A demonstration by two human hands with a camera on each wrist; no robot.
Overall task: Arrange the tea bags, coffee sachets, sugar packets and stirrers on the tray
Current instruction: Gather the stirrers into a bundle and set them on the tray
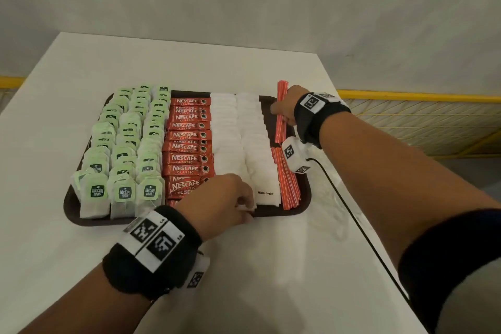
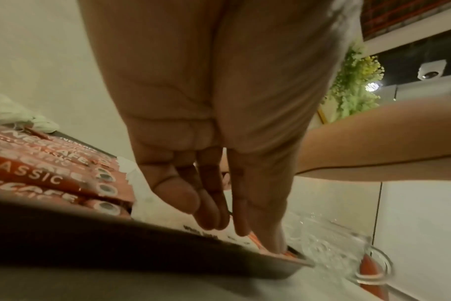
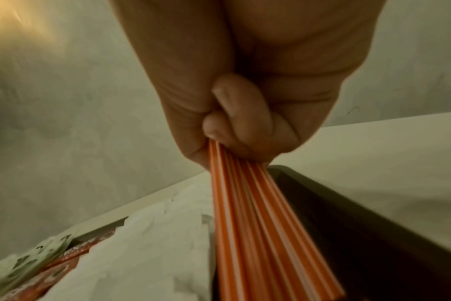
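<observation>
A dark brown tray [image 1: 72, 213] holds rows of green-tagged tea bags [image 1: 123, 144], red coffee sachets [image 1: 187, 147], white sugar packets [image 1: 244, 141] and a fan of red-striped stirrers [image 1: 289, 183] at its near right. My right hand [image 1: 282, 114] grips a second bundle of stirrers [image 1: 280, 89] over the tray's far right side; its curled fingers [image 3: 232, 114] clamp that bundle of stirrers [image 3: 258, 224]. My left hand [image 1: 245, 206] is at the tray's near edge. Its straight fingertips [image 2: 211, 218] touch the nearest sugar packets [image 2: 147, 203].
The tray sits on a white table [image 1: 244, 279] whose right edge is close to it. A clear glass [image 2: 348, 256] stands on the table just right of the tray's near corner. A black cable [image 1: 352, 215] runs across the table to my right wrist.
</observation>
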